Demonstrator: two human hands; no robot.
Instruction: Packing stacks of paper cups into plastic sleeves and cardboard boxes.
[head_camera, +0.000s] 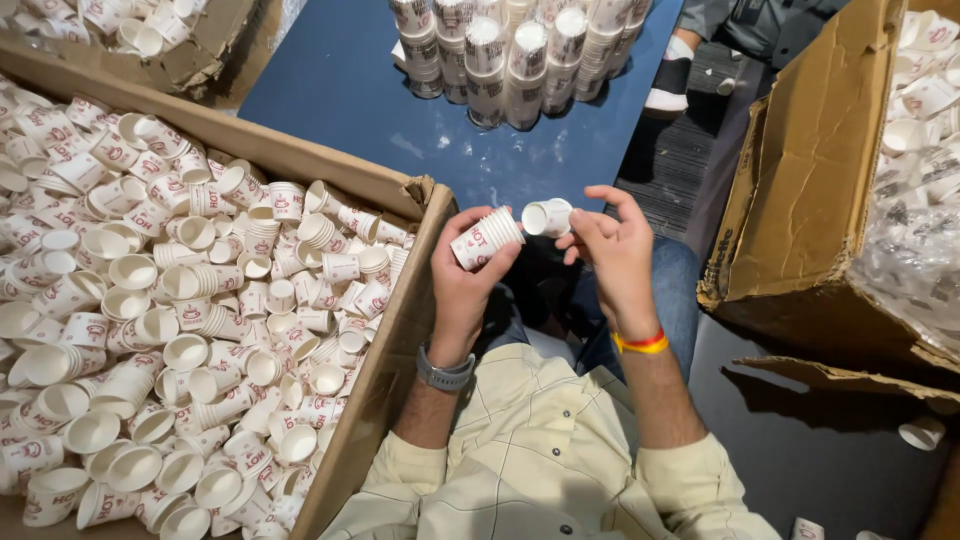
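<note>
My left hand grips a short stack of small white paper cups with red print, lying on its side with the open end toward the right. My right hand pinches a single white paper cup by its rim, just right of the stack's mouth and nearly touching it. Both hands are raised in front of my lap, between two cardboard boxes. A grey watch sits on my left wrist and an orange-yellow band on my right.
A large cardboard box at my left is full of loose paper cups. Tall stacked cups stand on a dark blue table. Another cup-filled box is at my right. A seated person's foot shows beyond.
</note>
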